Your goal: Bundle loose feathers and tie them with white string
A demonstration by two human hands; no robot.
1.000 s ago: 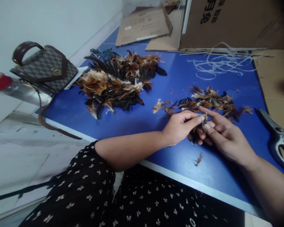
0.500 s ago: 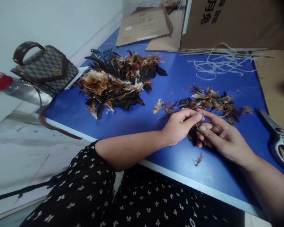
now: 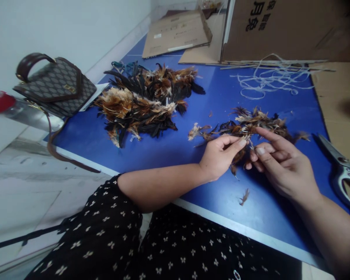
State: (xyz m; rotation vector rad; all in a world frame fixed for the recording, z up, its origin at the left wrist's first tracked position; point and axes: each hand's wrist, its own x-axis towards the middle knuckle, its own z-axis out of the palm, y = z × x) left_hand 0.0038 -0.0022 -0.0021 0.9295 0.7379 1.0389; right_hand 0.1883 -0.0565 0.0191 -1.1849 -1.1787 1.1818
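My left hand pinches a small bunch of brown feathers by its pale quill ends, and the feather tips hang down below the fingers. Close beside it, my right hand has thumb and bent fingers together at the quills, with the index finger stretched out; what lies in its pinch looks like a thin feather shaft, partly hidden. Just behind both hands is a loose pile of brown and black feathers. One small feather lies alone on the blue table nearer to me.
A larger heap of tied feather bunches lies to the left. Scissors rest at the right. Tangled white string lies at the back, before a cardboard box. A handbag and a bottle are at far left.
My right hand has shifted slightly right, away from the left, and its index finger has straightened. More of the feather bunch in the left hand now shows.
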